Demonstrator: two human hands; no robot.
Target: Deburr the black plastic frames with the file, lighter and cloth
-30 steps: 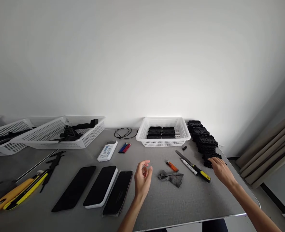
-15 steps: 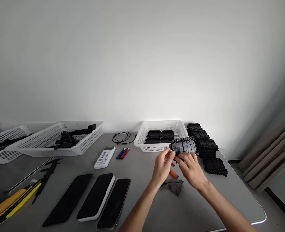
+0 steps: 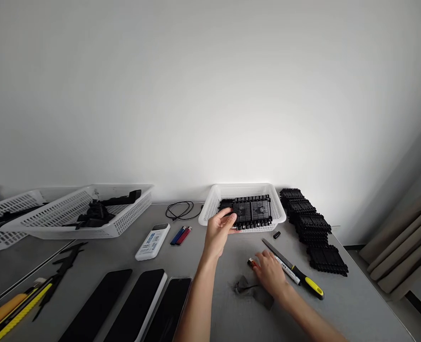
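Observation:
My left hand [image 3: 219, 232] pinches the left end of a black ribbed plastic panel [image 3: 251, 212], holding it tilted up in front of the white basket [image 3: 210, 217]. More black panels partly show inside the basket, behind the held one. Down on the table, my right hand [image 3: 270, 274] has its fingers closed around an orange lighter [image 3: 251, 262], whose metal-topped end sticks out at the left. Beside that hand lie a white marker [image 3: 289, 272] and a file with a black and yellow handle [image 3: 312, 285]. A crumpled dark cloth [image 3: 255, 290] is just below it.
Stacked black panels [image 3: 312, 223] line the right side. A small black cap [image 3: 276, 234] lies near the basket. Leftward are blue and red lighters [image 3: 181, 235], a white power bank [image 3: 152, 242], a cable [image 3: 180, 210], phone-like slabs [image 3: 135, 304] and another basket [image 3: 125, 223].
Both hands were on the panel; my right hand has let go and moved down to the orange lighter. My left hand has shifted left with the panel. The file and marker are now uncovered.

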